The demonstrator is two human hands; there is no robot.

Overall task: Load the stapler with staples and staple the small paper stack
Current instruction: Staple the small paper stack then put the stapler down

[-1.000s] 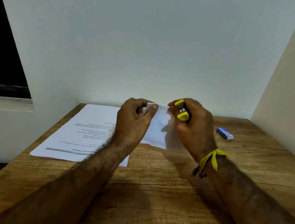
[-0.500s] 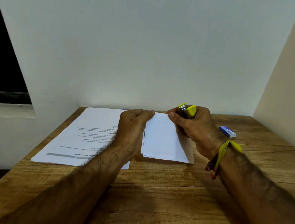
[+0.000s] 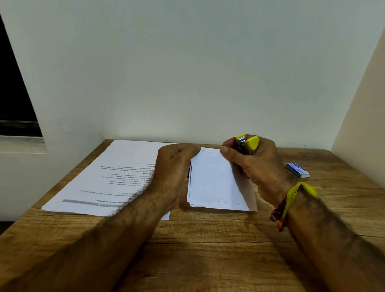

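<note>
At frame centre we curl our left hand (image 3: 173, 167) loosely against the paper stack (image 3: 216, 182) on the worktop (image 3: 201, 261); our right hand (image 3: 256, 167) grips the stapler (image 3: 247, 143), thumb on the stack's far corner; staple box (image 3: 298, 170) right

Stapler (image 3: 247, 145) body hidden — right hand (image 3: 259, 167) wraps it.

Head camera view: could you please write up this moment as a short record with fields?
surface: wooden table
small paper stack: lies flat on the table
left hand: rests at the stack's left edge
right hand: holds the yellow stapler upright, thumb on the stack's far right corner
printed sheet: flat, left of the stack
staple box: blue and white, right of the right hand
</note>
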